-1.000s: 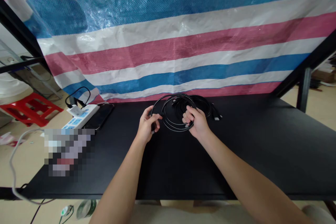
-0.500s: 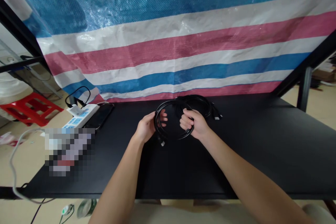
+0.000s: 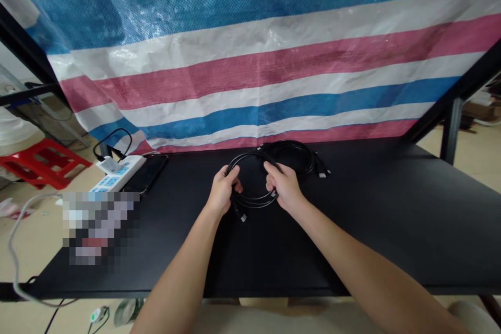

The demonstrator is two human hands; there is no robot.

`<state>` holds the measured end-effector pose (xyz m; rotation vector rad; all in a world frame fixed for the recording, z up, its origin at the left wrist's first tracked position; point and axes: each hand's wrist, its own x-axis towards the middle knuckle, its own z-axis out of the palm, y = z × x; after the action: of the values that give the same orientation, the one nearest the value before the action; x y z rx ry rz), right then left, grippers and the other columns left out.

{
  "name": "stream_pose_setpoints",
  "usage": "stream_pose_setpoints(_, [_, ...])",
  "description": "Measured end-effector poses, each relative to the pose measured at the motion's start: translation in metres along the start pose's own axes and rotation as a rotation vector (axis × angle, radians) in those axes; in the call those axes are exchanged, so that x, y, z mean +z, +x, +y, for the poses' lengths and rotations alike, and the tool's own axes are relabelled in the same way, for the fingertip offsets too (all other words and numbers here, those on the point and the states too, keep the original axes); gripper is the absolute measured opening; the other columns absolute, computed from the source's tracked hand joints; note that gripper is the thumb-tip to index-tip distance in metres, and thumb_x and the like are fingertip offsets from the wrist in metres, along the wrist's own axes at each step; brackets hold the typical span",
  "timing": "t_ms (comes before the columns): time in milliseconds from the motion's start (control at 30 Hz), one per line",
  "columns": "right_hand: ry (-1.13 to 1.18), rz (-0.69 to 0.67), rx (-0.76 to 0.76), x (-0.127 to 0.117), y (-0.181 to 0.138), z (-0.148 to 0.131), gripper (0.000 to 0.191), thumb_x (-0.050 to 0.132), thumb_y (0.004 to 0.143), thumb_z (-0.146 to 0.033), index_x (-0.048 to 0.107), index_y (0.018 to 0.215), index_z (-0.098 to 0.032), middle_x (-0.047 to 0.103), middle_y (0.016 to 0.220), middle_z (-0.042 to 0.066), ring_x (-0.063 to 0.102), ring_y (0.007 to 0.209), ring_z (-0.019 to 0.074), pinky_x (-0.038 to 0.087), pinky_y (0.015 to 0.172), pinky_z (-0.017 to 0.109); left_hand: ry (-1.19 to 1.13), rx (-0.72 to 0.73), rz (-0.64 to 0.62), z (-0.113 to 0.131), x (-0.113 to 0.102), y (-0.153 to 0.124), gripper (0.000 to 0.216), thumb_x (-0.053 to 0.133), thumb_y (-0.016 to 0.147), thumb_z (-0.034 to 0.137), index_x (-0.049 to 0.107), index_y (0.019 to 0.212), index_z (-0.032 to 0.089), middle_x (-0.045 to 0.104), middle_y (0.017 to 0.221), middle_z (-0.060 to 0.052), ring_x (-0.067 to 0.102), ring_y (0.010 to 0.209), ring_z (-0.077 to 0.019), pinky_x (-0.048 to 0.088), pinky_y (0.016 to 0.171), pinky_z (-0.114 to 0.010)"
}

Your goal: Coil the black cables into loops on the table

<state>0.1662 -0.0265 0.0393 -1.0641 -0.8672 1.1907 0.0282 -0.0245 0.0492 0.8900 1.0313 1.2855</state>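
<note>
Left hand (image 3: pixel 222 191) and right hand (image 3: pixel 285 186), fingers closed, grip looped black cables (image 3: pixel 254 201) from either side; a plug (image 3: pixel 243 216) sits just below the left hand; black desk (image 3: pixel 352 229).

- Left hand (image 3: pixel 222 191) and right hand (image 3: pixel 285 186) gripped opposite sides of coiled black cables (image 3: pixel 254 201).
- Black surface (image 3: pixel 364 229) carried a power strip (image 3: pixel 113 173) and a phone (image 3: pixel 148 173), left of the hands.
- Striped woven tarp (image 3: pixel 250 62) hung behind.

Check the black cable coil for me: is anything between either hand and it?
Nothing visible: the left hand and the right hand are both already on the coiled black cable. The smartphone and power strip lie apart, off to the left.
</note>
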Motion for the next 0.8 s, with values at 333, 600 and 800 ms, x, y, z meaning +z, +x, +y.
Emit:
stream_pose_setpoints(333, [-0.579, -0.078, -0.294, 0.0, -0.004, 0.012, 0.034, 0.051, 0.079, -0.045, 0.042, 0.053, -0.025, 0.053, 0.045, -0.002, 0.05, 0.043, 0.0132, 0.039, 0.052, 0.026, 0.542, 0.118, 0.213, 0.006, -0.023, 0.013, 0.027, 0.058, 0.076, 0.029, 0.05, 0.052, 0.02, 0.048, 0.047, 0.003, 0.045, 0.048, -0.0117, 0.036, 0.053, -0.024])
stream_pose_setpoints(600, [-0.795, -0.008, -0.368, -0.002, 0.003, 0.02, 0.028, 0.052, 0.078, -0.039, 0.038, 0.056, -0.027, 0.043, 0.043, -0.003, 0.046, 0.042, 0.0164, 0.033, 0.051, 0.029, 0.841, 0.2, 0.203, 0.009, -0.026, 0.012, 0.016, 0.055, 0.074, 0.01, 0.059, 0.069, 0.024, 0.057, 0.053, 0.002, 0.055, 0.054, -0.0178, 0.039, 0.061, -0.027])
stream_pose_setpoints(800, [-0.81, 0.019, -0.412, -0.006, 0.008, 0.027, 0.021, 0.05, 0.08, -0.038, 0.05, 0.064, -0.026, 0.051, 0.049, -0.001, 0.052, 0.047, 0.0185, 0.039, 0.055, 0.029, 0.787, 0.253, 0.164, 0.005, -0.031, 0.014, 0.011, 0.063, 0.072, 0.018, 0.066, 0.079, 0.026, 0.06, 0.057, 0.001, 0.061, 0.065, -0.022, 0.045, 0.071, -0.03])
